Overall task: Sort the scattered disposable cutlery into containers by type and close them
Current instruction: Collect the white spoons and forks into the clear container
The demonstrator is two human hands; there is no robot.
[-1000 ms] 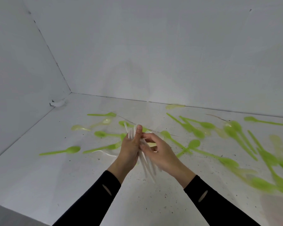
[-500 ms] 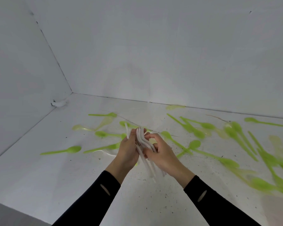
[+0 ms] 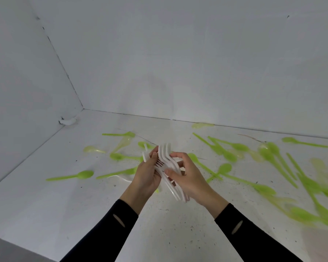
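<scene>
While both hands are raised above it, the speckled white surface [image 3: 45, 214] fills the lower half of the view, closed in by two pale walls [image 3: 178, 63] that meet in a corner at the far left. Across it lie the green spoons [image 3: 85, 174], a few well apart on the left and many more overlapping in a thick, blurred scatter on the right. Among them are some pale spoons [image 3: 93, 149], nearly see-through.

Two black sleeves [image 3: 110, 229] reach in from the bottom edge. The left hand [image 3: 147, 174] curls its fingers round a bundle of white forks [image 3: 164, 154] from the left, thumb lying up along it. The right hand [image 3: 189, 178] pinches the same bundle from the right, between its thumb and bent fingers. The forks are held clear of the surface between the two hands, tines pointing up and away, handles slanting down past the right wrist. Motion blur makes their number hard to tell.

Just left of the left hand, one thin white piece [image 3: 121, 179], perhaps another fork, lies flat on the surface beside a green spoon. A small white scrap [image 3: 67, 121] sits near the corner.
</scene>
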